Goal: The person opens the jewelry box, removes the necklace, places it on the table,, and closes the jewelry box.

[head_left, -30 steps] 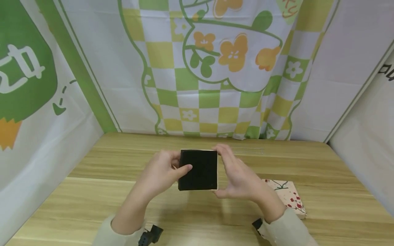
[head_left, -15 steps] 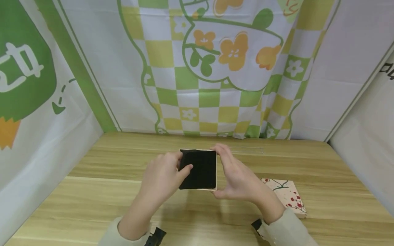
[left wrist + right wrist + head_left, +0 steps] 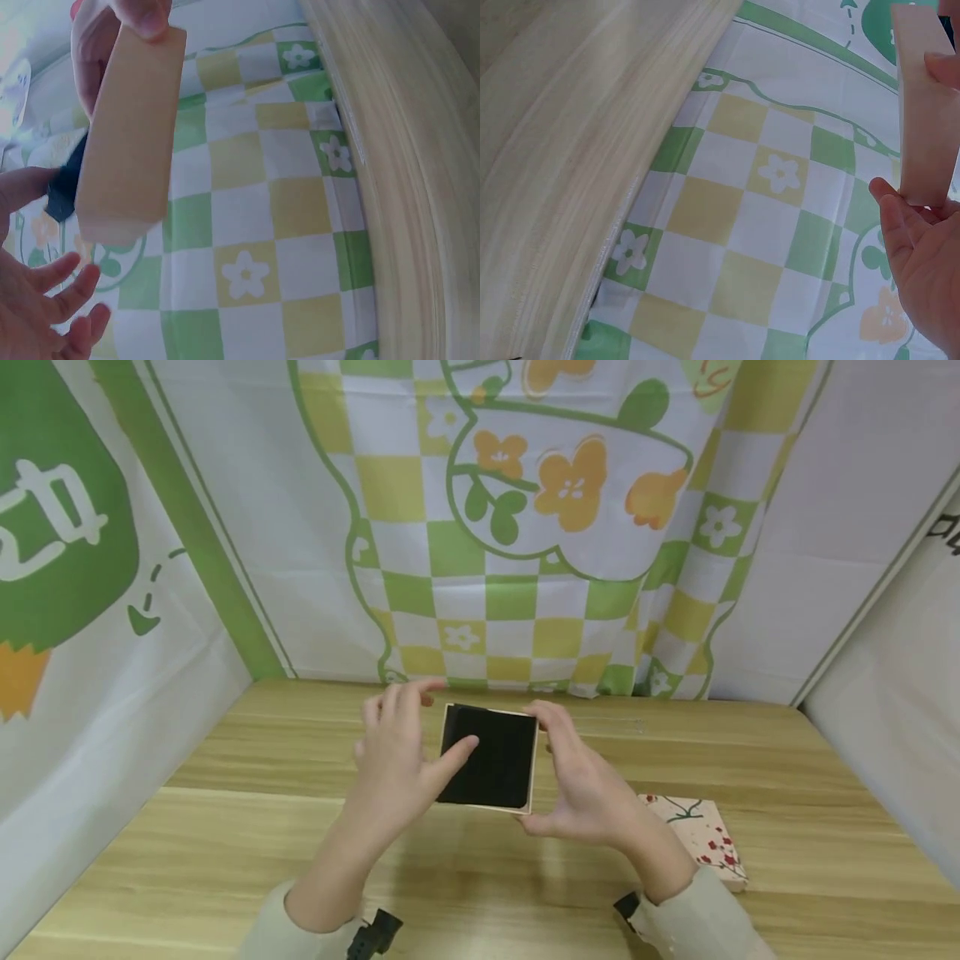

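My right hand (image 3: 581, 781) grips a small cream-coloured box (image 3: 533, 768) by its far and near edges, above the table. The box is tilted so a black square pad (image 3: 495, 768) faces me. In the left wrist view part of this pad (image 3: 67, 180) sticks out past the box's plain side (image 3: 131, 135). The thumb of my left hand (image 3: 397, 752) touches the pad, while its other fingers are spread away from the box. In the right wrist view, the right hand (image 3: 930, 262) holds the box (image 3: 926, 120) at its lower end. What lies under the pad is hidden.
A flat cream lid-like piece with red blossoms (image 3: 712, 843) lies by the right forearm on the wooden table (image 3: 225, 860). A thin silvery chain (image 3: 615, 724) stretches along the back. A checked cloth (image 3: 510, 610) hangs behind the table.
The left fingers have come off the box's left edge and spread upward, with the thumb still on the pad. The box has risen slightly and turned a little clockwise.
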The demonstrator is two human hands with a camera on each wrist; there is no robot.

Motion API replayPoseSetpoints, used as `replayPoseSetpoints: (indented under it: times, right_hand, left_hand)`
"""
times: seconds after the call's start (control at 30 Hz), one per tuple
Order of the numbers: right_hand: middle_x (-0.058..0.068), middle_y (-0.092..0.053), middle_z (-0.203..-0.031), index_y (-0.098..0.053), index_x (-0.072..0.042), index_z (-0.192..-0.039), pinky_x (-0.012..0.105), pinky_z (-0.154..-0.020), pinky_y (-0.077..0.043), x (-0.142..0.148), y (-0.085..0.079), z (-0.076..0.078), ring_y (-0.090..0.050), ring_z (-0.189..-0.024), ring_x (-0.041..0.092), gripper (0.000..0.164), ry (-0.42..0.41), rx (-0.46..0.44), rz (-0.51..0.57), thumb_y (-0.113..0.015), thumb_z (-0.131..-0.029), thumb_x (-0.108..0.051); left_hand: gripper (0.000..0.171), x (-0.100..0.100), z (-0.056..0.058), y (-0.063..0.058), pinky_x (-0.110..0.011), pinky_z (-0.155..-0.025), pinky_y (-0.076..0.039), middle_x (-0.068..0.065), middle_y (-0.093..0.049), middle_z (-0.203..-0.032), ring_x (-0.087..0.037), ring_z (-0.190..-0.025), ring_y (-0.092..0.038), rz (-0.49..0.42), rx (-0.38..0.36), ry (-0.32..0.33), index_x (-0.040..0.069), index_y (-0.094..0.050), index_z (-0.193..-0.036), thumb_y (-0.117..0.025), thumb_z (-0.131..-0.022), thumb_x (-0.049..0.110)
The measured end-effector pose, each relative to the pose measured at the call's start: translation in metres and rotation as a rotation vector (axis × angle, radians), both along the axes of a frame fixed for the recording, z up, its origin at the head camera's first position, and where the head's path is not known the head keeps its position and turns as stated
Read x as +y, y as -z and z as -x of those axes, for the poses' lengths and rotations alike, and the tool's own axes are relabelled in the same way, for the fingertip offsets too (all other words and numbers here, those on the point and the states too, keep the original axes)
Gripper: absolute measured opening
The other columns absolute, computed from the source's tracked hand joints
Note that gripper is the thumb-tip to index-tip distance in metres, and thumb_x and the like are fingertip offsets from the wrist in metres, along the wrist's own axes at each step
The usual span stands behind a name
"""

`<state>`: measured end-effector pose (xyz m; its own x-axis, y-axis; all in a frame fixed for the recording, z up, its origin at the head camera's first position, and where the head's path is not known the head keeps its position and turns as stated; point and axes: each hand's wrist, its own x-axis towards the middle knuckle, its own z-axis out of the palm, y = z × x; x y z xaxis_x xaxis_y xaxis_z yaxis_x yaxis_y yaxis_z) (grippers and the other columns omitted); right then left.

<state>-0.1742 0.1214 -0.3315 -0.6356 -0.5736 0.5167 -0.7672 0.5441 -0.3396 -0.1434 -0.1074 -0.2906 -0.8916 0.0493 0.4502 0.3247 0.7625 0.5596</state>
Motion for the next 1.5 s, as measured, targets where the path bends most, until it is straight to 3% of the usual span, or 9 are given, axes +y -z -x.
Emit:
replayPoseSetpoints:
  times: [0.13, 0.27, 0.47, 0.63, 0.8, 1.0, 1.23, 1.4, 1.5]
  right_hand:
    - [0.013, -0.034, -0.147, -0.024, -0.005, -0.147, 0.035, -0.093, -0.055, 0.000, -0.002, -0.001, -0.056, -0.119, 0.025, 0.114, 0.005, -0.001, 0.012, -0.092, -0.056, -0.022]
    - [0.014, -0.035, -0.146, -0.025, -0.004, -0.146, 0.035, -0.094, -0.054, 0.000, -0.003, -0.002, -0.055, -0.121, 0.026, 0.114, -0.005, 0.005, 0.010, -0.093, -0.057, -0.022]
    - [0.015, -0.036, -0.144, -0.026, -0.002, -0.145, 0.033, -0.093, -0.055, -0.001, -0.004, -0.003, -0.054, -0.121, 0.025, 0.113, -0.035, 0.038, 0.023, -0.092, -0.056, -0.021]
    - [0.016, -0.037, -0.142, -0.027, 0.000, -0.143, 0.035, -0.092, -0.056, -0.002, -0.005, -0.005, -0.052, -0.122, 0.025, 0.110, -0.081, 0.070, 0.060, -0.091, -0.055, -0.017]
    - [0.016, -0.037, -0.142, -0.028, 0.001, -0.143, 0.035, -0.092, -0.056, -0.004, -0.004, -0.008, -0.049, -0.124, 0.024, 0.109, -0.139, 0.066, 0.093, -0.090, -0.055, -0.011]
    - [0.016, -0.037, -0.143, -0.028, 0.000, -0.145, 0.036, -0.093, -0.056, -0.010, -0.009, -0.013, -0.050, -0.124, 0.024, 0.110, -0.178, 0.067, 0.096, -0.089, -0.055, -0.010]
    - [0.016, -0.034, -0.146, -0.026, -0.001, -0.146, 0.036, -0.090, -0.057, -0.005, -0.011, -0.010, -0.045, -0.130, 0.026, 0.112, -0.148, 0.060, 0.148, -0.090, -0.055, -0.011]
    - [0.017, -0.033, -0.146, -0.026, 0.000, -0.146, 0.037, -0.090, -0.057, 0.000, -0.012, -0.007, -0.041, -0.131, 0.026, 0.114, -0.101, 0.072, 0.184, -0.092, -0.054, -0.010]
    - [0.015, -0.034, -0.145, -0.027, -0.001, -0.147, 0.039, -0.090, -0.057, 0.002, -0.013, -0.006, -0.041, -0.130, 0.025, 0.113, -0.089, 0.069, 0.201, -0.092, -0.055, -0.010]
  left_hand:
    - [0.055, -0.010, 0.007, -0.002, -0.049, -0.091, -0.044, -0.005, -0.059, -0.116, -0.028, -0.118, -0.049, -0.146, -0.156, 0.085, 0.014, -0.051, -0.136, -0.066, -0.093, 0.046]
    - [0.051, -0.014, 0.011, -0.003, -0.046, -0.094, -0.048, -0.006, -0.059, -0.113, -0.025, -0.116, -0.053, -0.203, -0.247, 0.132, 0.012, -0.055, -0.132, -0.063, -0.095, 0.046]
    - [0.042, -0.017, 0.013, -0.004, -0.048, -0.096, -0.046, -0.009, -0.059, -0.111, -0.030, -0.115, -0.053, -0.240, -0.266, 0.153, 0.010, -0.058, -0.126, -0.065, -0.096, 0.037]
    - [0.033, -0.022, 0.016, -0.003, -0.044, -0.088, -0.049, -0.011, -0.059, -0.116, -0.030, -0.112, -0.055, -0.276, -0.291, 0.203, 0.012, -0.057, -0.121, -0.065, -0.096, 0.032]
    - [0.023, -0.025, 0.020, 0.001, -0.036, -0.082, -0.048, -0.012, -0.053, -0.122, -0.030, -0.109, -0.055, -0.414, -0.332, 0.268, 0.009, -0.053, -0.111, -0.066, -0.095, 0.020]
    - [0.011, -0.023, 0.024, 0.006, -0.031, -0.080, -0.041, -0.006, -0.058, -0.105, -0.020, -0.091, -0.054, -0.562, -0.296, 0.336, 0.002, -0.053, -0.101, -0.061, -0.094, 0.005]
    - [0.038, -0.022, 0.017, -0.002, -0.037, -0.087, -0.046, -0.012, -0.058, -0.123, -0.030, -0.110, -0.053, -0.416, -0.316, 0.258, 0.010, -0.050, -0.126, -0.068, -0.093, 0.017]
    - [0.057, -0.023, 0.005, -0.008, -0.036, -0.083, -0.047, -0.009, -0.056, -0.109, -0.026, -0.104, -0.055, -0.227, -0.323, 0.236, 0.012, -0.044, -0.133, -0.076, -0.087, 0.022]
    - [0.058, -0.024, 0.001, -0.011, -0.034, -0.078, -0.047, -0.005, -0.059, -0.099, -0.021, -0.094, -0.057, -0.112, -0.339, 0.246, 0.011, -0.047, -0.130, -0.079, -0.084, 0.028]
